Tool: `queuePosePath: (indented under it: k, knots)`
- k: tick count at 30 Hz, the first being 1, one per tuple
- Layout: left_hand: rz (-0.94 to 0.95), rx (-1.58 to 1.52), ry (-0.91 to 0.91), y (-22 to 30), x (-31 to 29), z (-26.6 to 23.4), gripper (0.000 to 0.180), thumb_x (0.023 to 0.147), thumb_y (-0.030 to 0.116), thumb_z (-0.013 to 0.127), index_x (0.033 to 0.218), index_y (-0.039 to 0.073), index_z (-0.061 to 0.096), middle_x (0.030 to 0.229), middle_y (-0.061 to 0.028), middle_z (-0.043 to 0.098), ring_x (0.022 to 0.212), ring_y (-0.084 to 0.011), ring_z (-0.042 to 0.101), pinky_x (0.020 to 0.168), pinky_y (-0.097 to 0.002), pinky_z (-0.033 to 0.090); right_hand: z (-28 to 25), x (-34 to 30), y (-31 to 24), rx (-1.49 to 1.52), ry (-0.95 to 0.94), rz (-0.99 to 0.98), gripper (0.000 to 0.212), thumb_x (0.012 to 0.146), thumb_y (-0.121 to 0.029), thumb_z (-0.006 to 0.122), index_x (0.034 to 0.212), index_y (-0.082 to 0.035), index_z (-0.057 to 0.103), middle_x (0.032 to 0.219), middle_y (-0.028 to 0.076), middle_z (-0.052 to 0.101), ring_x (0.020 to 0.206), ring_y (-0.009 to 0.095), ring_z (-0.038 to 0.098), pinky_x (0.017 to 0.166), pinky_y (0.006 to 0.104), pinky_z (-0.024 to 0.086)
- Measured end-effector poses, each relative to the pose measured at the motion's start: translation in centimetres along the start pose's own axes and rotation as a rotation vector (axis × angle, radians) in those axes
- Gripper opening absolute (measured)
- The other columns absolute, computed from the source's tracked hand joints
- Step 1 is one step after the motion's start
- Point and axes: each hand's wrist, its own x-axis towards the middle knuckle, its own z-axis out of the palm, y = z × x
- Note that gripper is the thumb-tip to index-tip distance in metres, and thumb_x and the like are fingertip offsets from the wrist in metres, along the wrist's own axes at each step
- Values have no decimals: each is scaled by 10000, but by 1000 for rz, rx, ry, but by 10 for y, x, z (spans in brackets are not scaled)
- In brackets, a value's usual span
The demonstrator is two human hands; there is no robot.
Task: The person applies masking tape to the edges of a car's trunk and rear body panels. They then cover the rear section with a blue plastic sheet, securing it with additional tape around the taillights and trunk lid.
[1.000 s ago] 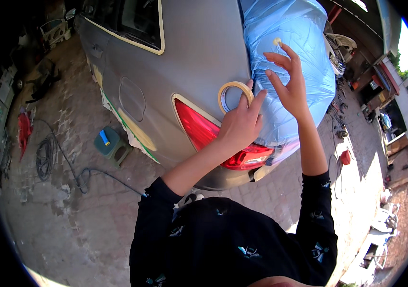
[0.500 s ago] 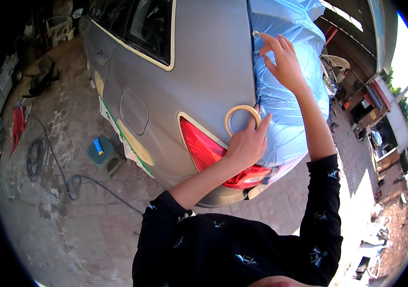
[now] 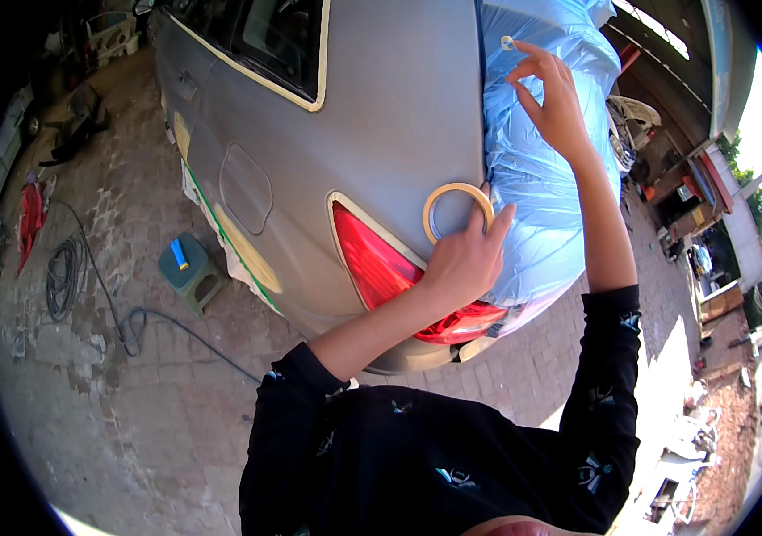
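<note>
Against the silver car's (image 3: 381, 116) rear, the left hand (image 3: 461, 259) grips a masking tape roll (image 3: 458, 212), while the raised right hand (image 3: 555, 98) pinches the tape end (image 3: 508, 42) on blue plastic sheeting (image 3: 542, 196).

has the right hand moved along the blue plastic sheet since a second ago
Yes. The right hand has slid up the blue plastic sheet, away from the red tail light, stretching masking tape from the beige tape roll.

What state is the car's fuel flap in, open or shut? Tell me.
Shut. The fuel flap lies flush in the grey body panel, with only its outline seam showing.
</note>
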Motion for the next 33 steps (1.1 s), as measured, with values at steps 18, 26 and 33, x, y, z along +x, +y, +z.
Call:
queuePosePath:
  k: [18, 26, 33]
  knots:
    - [-110, -205, -137, 9, -11, -15, 607, 904, 183, 629, 1447, 89, 373, 1465, -313, 370, 952, -449, 647, 775, -463, 562, 5, -10, -37, -207, -25, -110, 549, 805, -62, 709, 1321, -115, 531, 1039, 50, 695, 1052, 231, 633, 1097, 432, 425]
    - [-161, -269, -194, 9, -28, -17, 630, 901, 178, 636, 1462, 90, 364, 1492, -307, 350, 908, -405, 658, 757, -431, 558, 6, -17, -41, -262, -52, -159, 543, 807, -30, 692, 1320, -105, 531, 1081, 42, 694, 1054, 224, 634, 1086, 429, 434]
    - [-146, -253, -182, 7, -36, -5, 636, 893, 176, 650, 1459, 107, 368, 1505, -292, 340, 880, -364, 673, 722, -414, 566, 5, -21, -42, -216, -62, -125, 554, 830, -8, 674, 1346, -99, 493, 1133, 52, 697, 1126, 242, 620, 1102, 448, 397]
